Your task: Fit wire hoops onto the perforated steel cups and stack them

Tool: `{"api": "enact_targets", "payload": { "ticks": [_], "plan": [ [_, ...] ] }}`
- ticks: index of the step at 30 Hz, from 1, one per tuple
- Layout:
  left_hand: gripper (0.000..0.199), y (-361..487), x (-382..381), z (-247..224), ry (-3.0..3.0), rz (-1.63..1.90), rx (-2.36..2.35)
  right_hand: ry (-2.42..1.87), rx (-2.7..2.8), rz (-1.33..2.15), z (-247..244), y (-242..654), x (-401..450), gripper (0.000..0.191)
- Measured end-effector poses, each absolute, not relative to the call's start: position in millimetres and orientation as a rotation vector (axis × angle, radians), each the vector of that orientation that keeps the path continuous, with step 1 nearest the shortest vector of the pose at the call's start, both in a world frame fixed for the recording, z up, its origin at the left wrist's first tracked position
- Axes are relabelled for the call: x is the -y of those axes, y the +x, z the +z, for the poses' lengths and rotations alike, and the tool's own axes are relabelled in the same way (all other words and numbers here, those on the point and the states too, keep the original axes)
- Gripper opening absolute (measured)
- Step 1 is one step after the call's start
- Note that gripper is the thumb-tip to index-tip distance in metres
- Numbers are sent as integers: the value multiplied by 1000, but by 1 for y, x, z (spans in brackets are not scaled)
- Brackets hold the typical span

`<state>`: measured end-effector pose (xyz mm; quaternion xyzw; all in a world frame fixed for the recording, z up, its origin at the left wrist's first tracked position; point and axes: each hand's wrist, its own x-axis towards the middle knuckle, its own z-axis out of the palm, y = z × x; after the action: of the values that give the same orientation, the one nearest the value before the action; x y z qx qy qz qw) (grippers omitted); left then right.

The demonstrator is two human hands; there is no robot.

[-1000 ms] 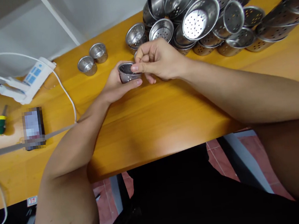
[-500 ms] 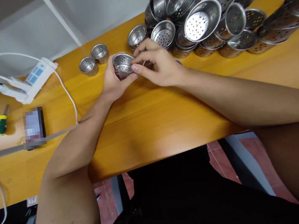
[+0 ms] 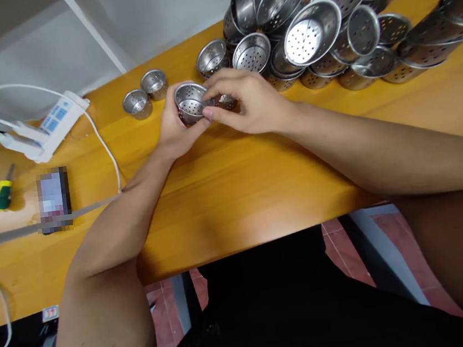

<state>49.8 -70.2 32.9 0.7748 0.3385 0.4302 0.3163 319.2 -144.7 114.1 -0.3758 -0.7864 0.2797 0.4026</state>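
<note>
A small perforated metal strainer cup [image 3: 191, 104] is held above the wooden table, its open top turned towards me. My left hand [image 3: 175, 131] wraps round the cup from its left side, thumb along the near edge. My right hand [image 3: 248, 103] pinches the cup's right rim between thumb and fingers, partly hiding that side. Below my right fingers another bit of perforated metal [image 3: 226, 101] shows, mostly covered. Two small metal cups [image 3: 137, 104] stand to the left of my hands.
Many perforated metal cups [image 3: 311, 33] are stacked and tipped together at the back right. On the left lie a white power strip [image 3: 56, 124] with cables, a phone [image 3: 54, 199] and a green-yellow screwdriver [image 3: 2, 195]. A grey wall borders the wooden table [image 3: 226, 196] behind.
My right fingers have lowered and closed in slightly on the cup's right rim. My left hand keeps its hold in the same place.
</note>
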Motion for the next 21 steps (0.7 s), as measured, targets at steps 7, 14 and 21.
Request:
{"api": "enact_targets", "payload": {
  "ticks": [7, 14, 21],
  "plan": [
    [119, 52, 79, 38, 2085, 1115, -915, -943, 2019, 714, 115, 322, 141, 49],
    [113, 52, 81, 39, 2118, 1150, -948, -941, 1906, 779, 110, 318, 136, 44],
    [93, 53, 80, 42, 2282, 1259, -893, -973, 1864, 674, 96, 303, 145, 31]
  ]
}}
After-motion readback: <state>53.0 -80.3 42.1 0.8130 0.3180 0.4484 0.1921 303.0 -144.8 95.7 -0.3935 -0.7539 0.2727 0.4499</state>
